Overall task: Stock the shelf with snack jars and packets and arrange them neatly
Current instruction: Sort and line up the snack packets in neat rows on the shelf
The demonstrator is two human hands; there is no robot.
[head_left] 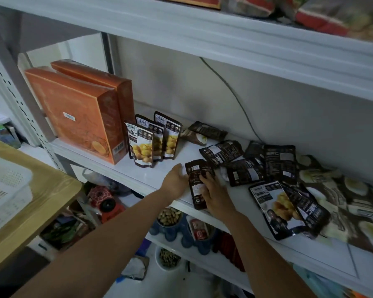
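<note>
A dark snack packet (194, 179) lies back side up near the front edge of the white shelf (151, 175). My right hand (214, 193) lies over its right side with fingers curled on it. My left hand (175, 181) touches its left edge with straight fingers. Three matching packets (154, 139) stand upright in a staggered row further left. Several more dark packets (265, 162) lie scattered flat to the right, one of them face up (274, 203).
Two orange boxes (82, 112) stand at the shelf's left end. A cable (230, 91) runs down the back wall. A lower shelf holds jars of nuts (169, 217). A wooden table with a white basket (7, 190) stands at left.
</note>
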